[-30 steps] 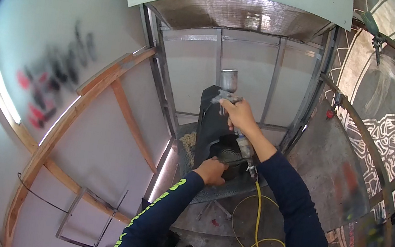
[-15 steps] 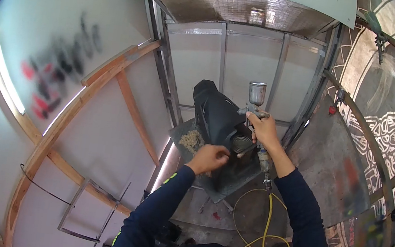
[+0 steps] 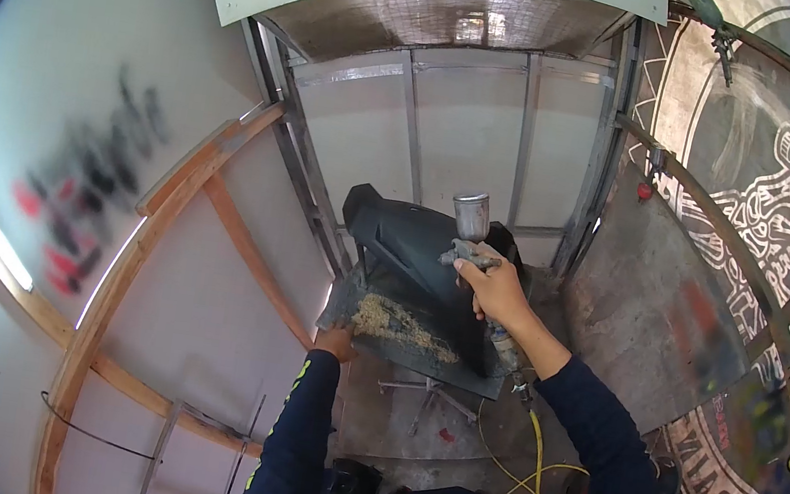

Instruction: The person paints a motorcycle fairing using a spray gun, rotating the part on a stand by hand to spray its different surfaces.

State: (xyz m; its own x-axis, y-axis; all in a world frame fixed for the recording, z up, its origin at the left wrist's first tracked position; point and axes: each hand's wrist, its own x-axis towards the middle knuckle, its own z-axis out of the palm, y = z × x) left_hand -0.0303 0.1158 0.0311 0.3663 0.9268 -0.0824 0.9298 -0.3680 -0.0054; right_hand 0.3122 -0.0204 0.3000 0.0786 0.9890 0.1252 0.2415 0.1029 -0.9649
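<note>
My right hand point(image 3: 498, 289) is closed around a spray gun point(image 3: 460, 253), with its metal paint cup point(image 3: 471, 215) on top, tilted slightly. Just behind the gun, a large black plastic panel point(image 3: 421, 241), which looks like a motorcycle fairing, stands on a square board point(image 3: 400, 355). The board rests on a metal-legged stand point(image 3: 425, 393). At the board's near left corner, my left hand point(image 3: 334, 342) grips the edge, its fingertips partly hidden. Tan crumbly material point(image 3: 394, 326) is spread on the board beside the panel.
A yellow air hose point(image 3: 539, 459) runs from the gun and loops on the floor. Wooden framing point(image 3: 146, 258) lines the left wall. Another spray gun point(image 3: 722, 55) hangs upper right. A metal frame point(image 3: 202, 457) is at lower left.
The board and black panel have turned, bringing the tan material round to the front. My left hand has moved left from near the panel to the board's corner. The view has shifted.
</note>
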